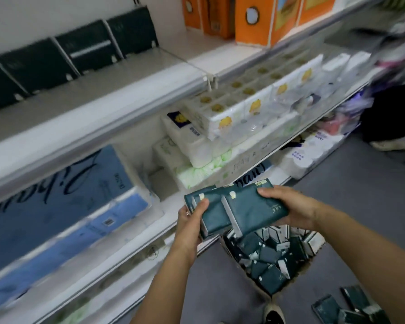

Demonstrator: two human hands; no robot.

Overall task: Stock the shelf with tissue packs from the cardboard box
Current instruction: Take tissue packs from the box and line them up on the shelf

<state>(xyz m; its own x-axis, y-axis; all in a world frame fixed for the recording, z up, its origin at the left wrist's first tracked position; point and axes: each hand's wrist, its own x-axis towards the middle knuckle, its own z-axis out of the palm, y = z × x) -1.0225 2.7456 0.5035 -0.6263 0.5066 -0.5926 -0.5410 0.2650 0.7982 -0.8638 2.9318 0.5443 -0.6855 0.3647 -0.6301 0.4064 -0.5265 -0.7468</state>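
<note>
Two dark green tissue packs (241, 210) lie side by side between my hands, above the cardboard box (255, 280). My left hand (189, 220) grips the left pack with the thumb on top. My right hand (288, 205) grips the right pack from its far end, thumb over the top edge. The box stands on the grey floor and holds several more dark green packs (270, 258). On the upper shelf (117, 111), at the left, a row of the same dark packs (80, 49) stands upright.
Blue bulk tissue bundles (56, 206) fill the lower shelf at left; white roll packs (243, 113) are stacked in the middle. Orange boxes (255, 19) stand on the upper shelf at right. Loose green packs (351, 307) lie on the floor. A person's shoe (391, 143) shows at right.
</note>
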